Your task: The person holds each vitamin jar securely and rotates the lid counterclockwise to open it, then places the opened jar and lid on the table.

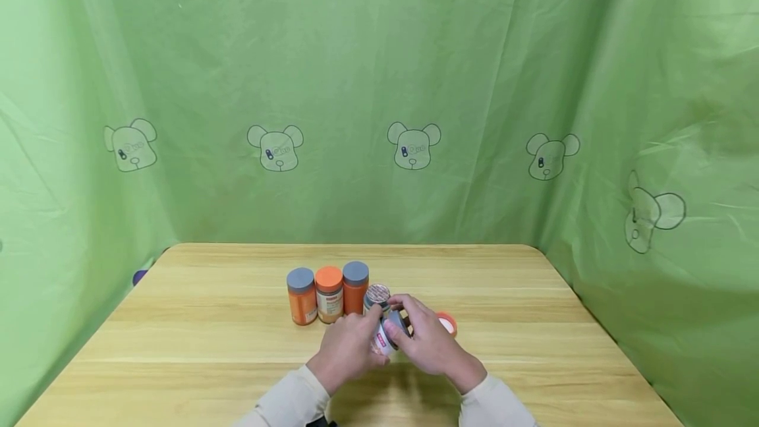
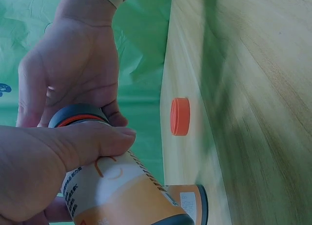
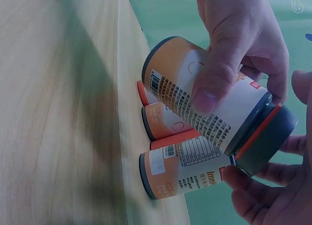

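Note:
My left hand [image 1: 350, 348] grips a tilted supplement jar [image 3: 195, 88] round its white and orange label, the thumb lying along its side. At the jar's upper end sits a dark grey lid [image 3: 267, 140], with an orange ring showing along its edge. My right hand [image 1: 429, 341] holds this lid between thumb and fingers; its palm is turned toward the jar in the left wrist view. Just behind the hands stands a lidless jar [image 1: 377, 294] with a printed seal over its mouth. An orange lid [image 2: 180, 117] lies on the table, partly behind my right hand in the head view.
Left of the hands, three jars stand in a row: one with a grey lid [image 1: 301, 295], one with an orange lid [image 1: 329, 295] and another grey-lidded one [image 1: 356, 288]. The wooden table [image 1: 178, 348] meets a green curtain [image 1: 344, 203] at the back and sides.

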`<action>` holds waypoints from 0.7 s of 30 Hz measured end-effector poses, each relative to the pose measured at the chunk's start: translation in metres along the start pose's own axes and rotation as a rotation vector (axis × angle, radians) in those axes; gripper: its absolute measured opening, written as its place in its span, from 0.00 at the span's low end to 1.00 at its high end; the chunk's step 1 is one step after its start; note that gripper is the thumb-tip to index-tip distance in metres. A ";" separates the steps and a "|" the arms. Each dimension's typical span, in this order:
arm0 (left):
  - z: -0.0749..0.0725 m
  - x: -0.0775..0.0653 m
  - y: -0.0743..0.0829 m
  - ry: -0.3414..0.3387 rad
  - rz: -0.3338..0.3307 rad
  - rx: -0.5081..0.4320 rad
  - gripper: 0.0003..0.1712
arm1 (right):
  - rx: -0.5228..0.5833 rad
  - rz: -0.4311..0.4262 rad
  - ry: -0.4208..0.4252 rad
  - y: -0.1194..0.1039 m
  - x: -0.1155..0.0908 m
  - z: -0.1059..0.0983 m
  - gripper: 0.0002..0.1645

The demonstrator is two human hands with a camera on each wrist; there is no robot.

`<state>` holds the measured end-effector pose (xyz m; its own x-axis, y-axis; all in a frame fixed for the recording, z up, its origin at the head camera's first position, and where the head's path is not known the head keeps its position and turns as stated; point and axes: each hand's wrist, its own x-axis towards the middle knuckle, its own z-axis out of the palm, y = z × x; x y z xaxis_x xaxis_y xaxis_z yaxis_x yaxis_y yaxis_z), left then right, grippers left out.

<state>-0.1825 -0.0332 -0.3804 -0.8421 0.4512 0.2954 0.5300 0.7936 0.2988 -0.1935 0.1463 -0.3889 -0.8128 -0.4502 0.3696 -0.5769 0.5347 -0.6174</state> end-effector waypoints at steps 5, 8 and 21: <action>0.000 0.000 0.000 0.003 0.002 0.002 0.34 | -0.041 0.051 -0.019 0.000 0.000 0.000 0.21; 0.000 -0.001 0.000 0.009 0.007 0.004 0.33 | -0.039 0.067 -0.035 0.000 0.000 0.001 0.22; 0.001 0.000 0.000 -0.005 -0.009 -0.006 0.34 | -0.008 0.009 -0.005 0.001 -0.001 -0.002 0.22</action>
<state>-0.1830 -0.0329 -0.3811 -0.8476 0.4458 0.2877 0.5226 0.7953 0.3072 -0.1932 0.1487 -0.3888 -0.8178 -0.4489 0.3600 -0.5698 0.5444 -0.6156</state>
